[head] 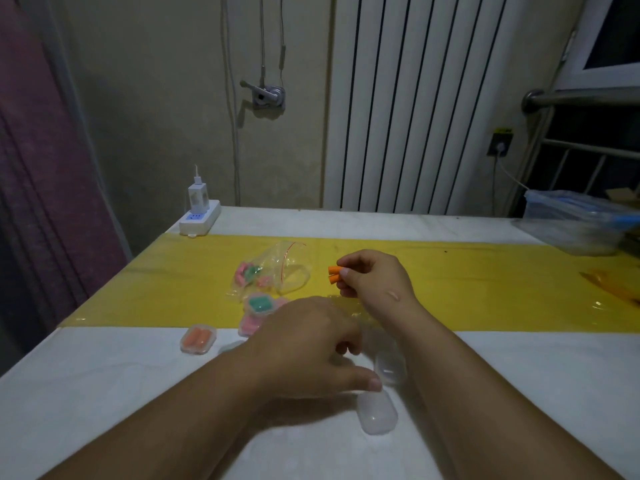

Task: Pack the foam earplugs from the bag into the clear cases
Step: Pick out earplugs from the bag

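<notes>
Now our right hand (pixel 372 282) pinches two orange earplugs (pixel 334 274) mid-counter (pixel 104 393). Our left hand (pixel 308 344) curls over a clear case (pixel 377 412) near the front edge, grip unclear. The bag (pixel 277 268) lies behind.

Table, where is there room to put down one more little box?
Bare patches: the yellow mat right of the right hand, the white tabletop nearer than the orange-filled case, and the back strip between the power strip and the plastic tub. It is crowded around the bag, the teal case and the left hand.
</notes>
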A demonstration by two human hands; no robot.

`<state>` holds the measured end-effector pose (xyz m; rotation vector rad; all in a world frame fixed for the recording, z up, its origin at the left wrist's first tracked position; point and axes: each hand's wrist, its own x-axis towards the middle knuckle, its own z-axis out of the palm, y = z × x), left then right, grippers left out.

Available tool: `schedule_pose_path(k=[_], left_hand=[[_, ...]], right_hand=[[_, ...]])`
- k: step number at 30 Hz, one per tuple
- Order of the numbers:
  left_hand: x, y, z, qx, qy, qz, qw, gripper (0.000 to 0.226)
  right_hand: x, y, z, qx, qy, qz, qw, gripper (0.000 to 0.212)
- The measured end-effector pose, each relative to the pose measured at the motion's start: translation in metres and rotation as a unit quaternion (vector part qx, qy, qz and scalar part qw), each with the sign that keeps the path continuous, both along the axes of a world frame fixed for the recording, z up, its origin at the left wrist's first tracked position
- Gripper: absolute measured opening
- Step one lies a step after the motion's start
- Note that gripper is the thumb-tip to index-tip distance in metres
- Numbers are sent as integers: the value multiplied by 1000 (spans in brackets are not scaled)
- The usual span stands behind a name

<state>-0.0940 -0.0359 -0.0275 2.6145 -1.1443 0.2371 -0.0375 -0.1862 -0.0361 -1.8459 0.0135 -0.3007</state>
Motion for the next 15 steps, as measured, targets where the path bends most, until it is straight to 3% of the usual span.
schedule_pose_path(k=[5,9,12,15], left_hand=[[-13,-8,2,35,60,-50,996,53],[-8,-6,-3,-9,70,-53,996,36],[1,5,-2,-144,172,-19,974,19],[9,23,9,-362,289,11,886,19]], right_hand=[[1,2,0,8,-1,0,1000,21],[0,2,0,13,-2,-3,1000,19],[0,5,0,5,-4,-11,1000,16],[-4,9,2,-12,-17,-11,1000,10]])
